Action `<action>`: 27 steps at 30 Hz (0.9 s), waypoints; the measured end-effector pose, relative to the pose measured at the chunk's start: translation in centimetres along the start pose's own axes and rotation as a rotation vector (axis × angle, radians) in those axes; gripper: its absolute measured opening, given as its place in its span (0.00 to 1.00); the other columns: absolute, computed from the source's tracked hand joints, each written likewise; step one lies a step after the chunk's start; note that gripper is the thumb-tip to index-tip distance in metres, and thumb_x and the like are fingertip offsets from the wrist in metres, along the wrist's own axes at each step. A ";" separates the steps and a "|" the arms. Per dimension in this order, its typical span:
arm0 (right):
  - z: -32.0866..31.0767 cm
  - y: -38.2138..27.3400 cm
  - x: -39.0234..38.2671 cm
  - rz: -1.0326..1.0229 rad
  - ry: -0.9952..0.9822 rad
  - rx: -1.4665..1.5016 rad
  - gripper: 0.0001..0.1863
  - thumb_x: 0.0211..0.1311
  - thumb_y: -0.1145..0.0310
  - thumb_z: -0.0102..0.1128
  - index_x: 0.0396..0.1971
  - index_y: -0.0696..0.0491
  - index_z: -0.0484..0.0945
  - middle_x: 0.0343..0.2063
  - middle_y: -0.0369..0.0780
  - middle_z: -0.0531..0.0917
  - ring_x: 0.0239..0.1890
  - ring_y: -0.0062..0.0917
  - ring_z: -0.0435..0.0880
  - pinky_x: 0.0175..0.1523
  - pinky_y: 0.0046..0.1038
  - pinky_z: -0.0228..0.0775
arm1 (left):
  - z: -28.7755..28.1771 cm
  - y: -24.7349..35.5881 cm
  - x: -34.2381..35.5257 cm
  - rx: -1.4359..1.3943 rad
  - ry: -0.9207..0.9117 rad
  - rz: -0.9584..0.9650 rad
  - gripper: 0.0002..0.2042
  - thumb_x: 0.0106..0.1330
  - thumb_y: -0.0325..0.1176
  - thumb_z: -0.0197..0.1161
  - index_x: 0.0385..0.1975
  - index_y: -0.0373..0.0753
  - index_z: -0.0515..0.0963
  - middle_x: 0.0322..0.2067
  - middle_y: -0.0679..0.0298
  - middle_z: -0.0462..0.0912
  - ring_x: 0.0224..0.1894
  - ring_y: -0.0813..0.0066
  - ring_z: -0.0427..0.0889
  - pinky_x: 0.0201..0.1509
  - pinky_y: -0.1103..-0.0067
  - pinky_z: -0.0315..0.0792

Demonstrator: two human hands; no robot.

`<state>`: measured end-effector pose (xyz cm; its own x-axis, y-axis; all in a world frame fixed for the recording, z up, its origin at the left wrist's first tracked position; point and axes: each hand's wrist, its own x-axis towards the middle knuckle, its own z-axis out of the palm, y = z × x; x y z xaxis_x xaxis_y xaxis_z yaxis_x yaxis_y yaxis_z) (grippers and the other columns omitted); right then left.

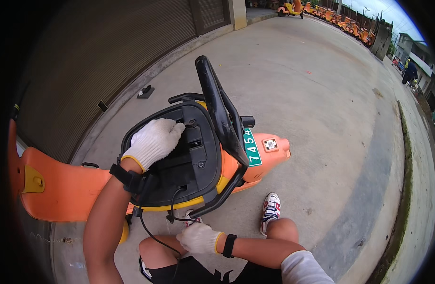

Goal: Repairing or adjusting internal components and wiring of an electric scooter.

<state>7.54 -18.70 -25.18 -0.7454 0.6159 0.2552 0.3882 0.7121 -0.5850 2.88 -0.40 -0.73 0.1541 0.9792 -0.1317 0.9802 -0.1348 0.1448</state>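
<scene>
My left hand [153, 141], in a white knit glove, is over the black tray under the seat [209, 163] of an orange scooter [98, 190]. Its fingers curl down, with a fingertip beside a round black fastener [192, 123] near the tray's far edge. Whatever lies under the palm is hidden. Closer to me, my right hand [198, 238], gloved the same way, is closed above my knee. A black cable [153, 235] passes close by it, and a thinner lead [173, 202] comes out of the tray. What the right fingers hold, if anything, does not show.
A black tubular backrest frame [216, 102] rises at the scooter's rear, above a green plate [252, 147]. Dark slippers [145, 92] lie by the shutter [118, 42]. More orange scooters [340, 21] line the far wall. A person [410, 72] is at far right.
</scene>
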 end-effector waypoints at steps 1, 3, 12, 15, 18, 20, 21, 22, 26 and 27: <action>-0.4 0.1 0.0 -0.022 -0.079 -0.014 0.09 0.60 0.64 0.61 0.29 0.55 0.79 0.22 0.45 0.84 0.26 0.43 0.87 0.30 0.43 0.79 | -0.6 0.7 -0.5 0.051 -0.020 -0.026 0.22 0.77 0.50 0.49 0.42 0.39 0.85 0.37 0.51 0.87 0.42 0.51 0.86 0.49 0.63 0.77; -0.3 0.1 -0.2 -0.037 -0.061 -0.031 0.09 0.60 0.64 0.61 0.29 0.55 0.79 0.22 0.44 0.84 0.26 0.42 0.87 0.30 0.42 0.78 | -0.7 0.8 -0.6 0.104 -0.041 -0.049 0.22 0.77 0.51 0.50 0.43 0.40 0.85 0.37 0.51 0.87 0.43 0.50 0.86 0.49 0.62 0.78; -0.1 0.4 -0.6 -0.022 -0.004 -0.046 0.08 0.55 0.65 0.62 0.25 0.53 0.84 0.22 0.45 0.86 0.25 0.41 0.87 0.31 0.40 0.79 | 0.1 -0.2 0.3 0.248 0.079 0.143 0.16 0.75 0.48 0.56 0.45 0.44 0.84 0.40 0.53 0.88 0.46 0.48 0.85 0.48 0.58 0.79; 0.3 0.7 -0.8 -0.034 -0.012 -0.046 0.09 0.58 0.64 0.61 0.27 0.53 0.81 0.22 0.45 0.85 0.25 0.42 0.87 0.30 0.41 0.78 | 0.8 -1.5 1.0 0.308 0.180 0.242 0.17 0.76 0.49 0.55 0.41 0.44 0.84 0.36 0.55 0.88 0.43 0.51 0.87 0.45 0.58 0.80; 0.1 0.6 -0.7 -0.044 -0.023 -0.038 0.10 0.60 0.63 0.60 0.27 0.54 0.78 0.21 0.46 0.84 0.26 0.43 0.87 0.30 0.43 0.78 | 0.8 -2.2 1.3 0.266 0.197 0.320 0.16 0.75 0.48 0.55 0.41 0.44 0.84 0.36 0.56 0.88 0.42 0.52 0.87 0.44 0.59 0.80; 0.0 0.7 -0.8 -0.035 -0.036 -0.036 0.10 0.61 0.63 0.59 0.27 0.54 0.78 0.22 0.46 0.84 0.26 0.44 0.86 0.30 0.43 0.78 | 0.8 -2.0 1.3 0.289 0.185 0.316 0.16 0.75 0.49 0.55 0.39 0.45 0.85 0.34 0.57 0.88 0.40 0.52 0.87 0.43 0.59 0.81; 0.0 0.7 -0.8 -0.031 -0.037 -0.024 0.10 0.61 0.62 0.59 0.27 0.54 0.78 0.22 0.46 0.84 0.26 0.44 0.87 0.30 0.43 0.78 | 0.9 -2.0 1.4 0.288 0.186 0.317 0.16 0.75 0.49 0.55 0.39 0.45 0.85 0.34 0.57 0.88 0.40 0.52 0.87 0.43 0.59 0.81; -0.1 0.7 -0.8 -0.029 -0.037 -0.012 0.10 0.61 0.62 0.59 0.27 0.54 0.78 0.22 0.46 0.84 0.26 0.44 0.87 0.30 0.43 0.78 | 1.0 -2.1 1.4 0.304 0.215 0.342 0.17 0.75 0.49 0.55 0.37 0.44 0.84 0.32 0.57 0.88 0.39 0.52 0.87 0.43 0.59 0.81; 0.2 0.7 -1.0 -0.028 0.008 -0.003 0.11 0.62 0.62 0.59 0.27 0.54 0.78 0.21 0.46 0.83 0.26 0.44 0.87 0.31 0.43 0.78 | 1.1 -2.1 2.2 0.432 0.221 0.362 0.21 0.75 0.53 0.55 0.31 0.42 0.83 0.26 0.56 0.86 0.35 0.51 0.87 0.39 0.58 0.81; 0.2 0.8 -1.0 -0.022 -0.028 -0.018 0.11 0.62 0.62 0.59 0.27 0.54 0.78 0.22 0.46 0.83 0.26 0.44 0.87 0.31 0.43 0.79 | 1.1 -2.3 2.4 0.431 0.219 0.362 0.21 0.75 0.53 0.55 0.31 0.42 0.83 0.26 0.56 0.86 0.35 0.51 0.87 0.39 0.58 0.81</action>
<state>8.45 -18.80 -26.04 -0.7687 0.5907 0.2454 0.3814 0.7312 -0.5656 1.11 2.12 -2.47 0.5031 0.8619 0.0630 0.8392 -0.4697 -0.2740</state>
